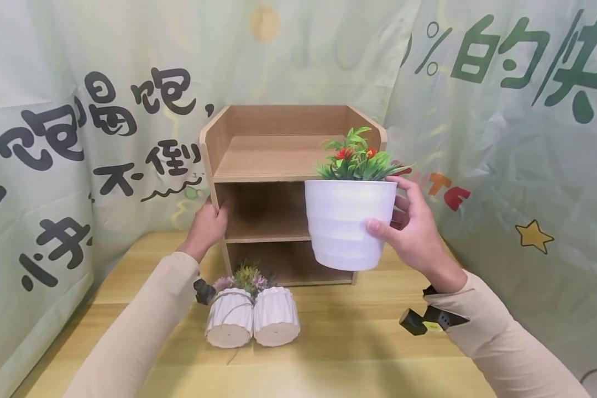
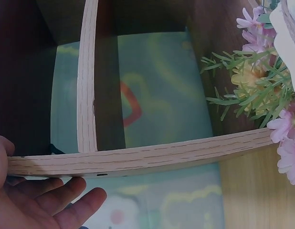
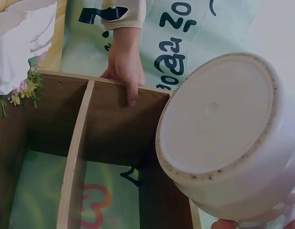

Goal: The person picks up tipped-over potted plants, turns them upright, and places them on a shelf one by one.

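My left hand (image 1: pixel 207 226) holds the left side panel of a wooden shelf (image 1: pixel 283 157), thumb on the inner face and fingers outside. In the left wrist view, the fingers (image 2: pixel 66 195) lie along the outside of that panel's edge. My right hand (image 1: pixel 419 235) grips a white flowerpot (image 1: pixel 348 221) by its right side, thumb in front and fingers behind. Green leaves and red flowers (image 1: pixel 355 157) fill the pot. It is held up in front of the shelf's right part, covering some of it. The right wrist view shows the pot's round underside (image 3: pixel 216 114) tilted toward the camera.
Two small white pots (image 1: pixel 277 318) with pink and yellow flowers (image 1: pixel 246 279) lie tipped side by side on the wooden table (image 1: pixel 338 342), before the shelf's lower left. A printed curtain (image 1: pixel 502 155) surrounds the table at the back and sides.
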Available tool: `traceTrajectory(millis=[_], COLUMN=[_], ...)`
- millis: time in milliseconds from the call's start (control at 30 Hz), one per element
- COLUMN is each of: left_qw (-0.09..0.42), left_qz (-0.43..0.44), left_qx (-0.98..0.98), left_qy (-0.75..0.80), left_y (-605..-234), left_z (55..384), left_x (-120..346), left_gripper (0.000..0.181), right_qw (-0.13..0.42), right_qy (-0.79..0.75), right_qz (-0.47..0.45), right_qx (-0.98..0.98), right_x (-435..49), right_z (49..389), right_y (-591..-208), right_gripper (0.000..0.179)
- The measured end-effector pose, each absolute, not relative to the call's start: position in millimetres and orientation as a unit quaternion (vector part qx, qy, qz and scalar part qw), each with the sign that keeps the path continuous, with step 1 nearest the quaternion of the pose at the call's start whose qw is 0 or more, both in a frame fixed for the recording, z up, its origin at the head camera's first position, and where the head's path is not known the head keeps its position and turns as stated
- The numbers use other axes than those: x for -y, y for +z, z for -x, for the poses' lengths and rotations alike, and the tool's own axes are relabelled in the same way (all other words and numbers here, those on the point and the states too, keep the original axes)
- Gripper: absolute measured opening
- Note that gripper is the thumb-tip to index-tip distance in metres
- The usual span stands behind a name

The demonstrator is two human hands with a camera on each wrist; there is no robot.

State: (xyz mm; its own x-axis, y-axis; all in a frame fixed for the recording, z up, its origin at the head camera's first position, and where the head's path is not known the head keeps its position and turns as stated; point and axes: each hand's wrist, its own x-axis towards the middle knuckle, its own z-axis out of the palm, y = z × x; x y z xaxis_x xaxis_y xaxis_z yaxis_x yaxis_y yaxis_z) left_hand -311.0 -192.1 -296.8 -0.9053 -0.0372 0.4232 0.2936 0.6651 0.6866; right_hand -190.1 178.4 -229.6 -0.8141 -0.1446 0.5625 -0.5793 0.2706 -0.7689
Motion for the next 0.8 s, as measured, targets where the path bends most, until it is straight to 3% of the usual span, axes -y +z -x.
traceTrajectory(millis=[800], left_qw=[0.204], left_qz=[0.07], left_qx=[0.89], left_qy=[-0.403], left_y=[-301], left_z=[312], left_x=[194], left_gripper=[0.045], right_qw=[0.226], right_qy=[0.55], right_qz=[-0.239], right_qx=[0.767], right_x=[-174], right_z=[200], right_y=[-214], right_gripper=[0.072])
